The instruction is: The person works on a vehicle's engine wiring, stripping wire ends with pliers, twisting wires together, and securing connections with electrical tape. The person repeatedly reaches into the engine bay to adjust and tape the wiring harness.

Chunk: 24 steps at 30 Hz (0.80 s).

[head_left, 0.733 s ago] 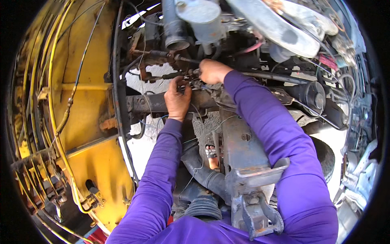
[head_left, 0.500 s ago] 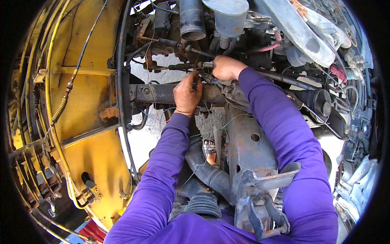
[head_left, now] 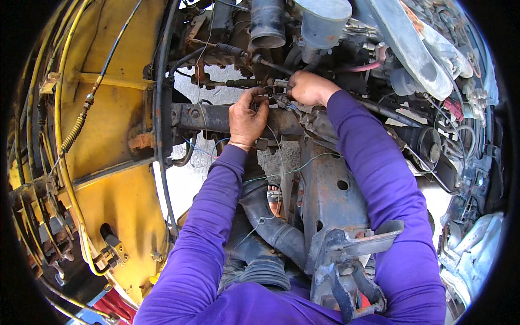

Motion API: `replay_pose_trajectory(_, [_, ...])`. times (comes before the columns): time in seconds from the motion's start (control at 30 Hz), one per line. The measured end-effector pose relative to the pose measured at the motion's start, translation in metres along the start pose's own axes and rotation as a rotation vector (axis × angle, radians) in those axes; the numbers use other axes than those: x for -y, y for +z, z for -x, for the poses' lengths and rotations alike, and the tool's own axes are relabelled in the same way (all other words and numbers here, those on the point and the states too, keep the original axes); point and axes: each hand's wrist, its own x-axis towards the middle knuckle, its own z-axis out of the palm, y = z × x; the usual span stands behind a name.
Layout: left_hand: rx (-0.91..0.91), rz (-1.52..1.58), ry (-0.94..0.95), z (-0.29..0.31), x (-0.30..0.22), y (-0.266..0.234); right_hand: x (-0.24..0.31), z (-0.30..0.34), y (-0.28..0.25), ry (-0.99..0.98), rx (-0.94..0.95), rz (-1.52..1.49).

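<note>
Both my hands reach in among the greasy parts above a dark steel frame beam [head_left: 211, 117]. My left hand [head_left: 247, 118] is closed in a pinch, thumb against fingers; anything between the fingertips is too small to make out. My right hand [head_left: 311, 88] is curled, knuckles up, at the end of a metal cable fitting [head_left: 280, 83]; its fingertips are hidden beneath it. The fitting lines up with a cable with a black rubber boot [head_left: 241, 83] on the left. Between the hands hangs a dirty wire bundle [head_left: 284, 101], partly covered.
A yellow metal body panel [head_left: 116, 119] with hoses and a spring-wrapped cable [head_left: 80, 127] stands at left. Above are a black pipe [head_left: 267, 24] and a grey reservoir [head_left: 325, 24]. A steel bracket [head_left: 352, 246] juts up near my right arm. Thin loose wires [head_left: 298, 169] cross below my hands.
The view has shifted slightly. My left thumb and fingers have moved a little, and the gap between my hands is slightly wider. My right hand stays at the fitting.
</note>
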Motion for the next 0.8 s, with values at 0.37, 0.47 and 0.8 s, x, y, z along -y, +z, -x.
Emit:
replay_pose_trajectory(0.37, [-0.07, 0.147, 0.026, -0.001, 0.013, 0.004, 0.0, 0.012, -0.008, -0.008, 0.012, 0.008])
replay_pose_trajectory(0.47, [-0.033, 0.077, -0.056, -0.005, 0.008, 0.0, -0.001, 0.011, -0.008, 0.04, -0.093, 0.004])
replay_pose_trajectory(0.8, [0.013, 0.518, -0.217, -0.012, -0.023, -0.06, -0.003, 0.001, -0.003, -0.012, -0.107, 0.08])
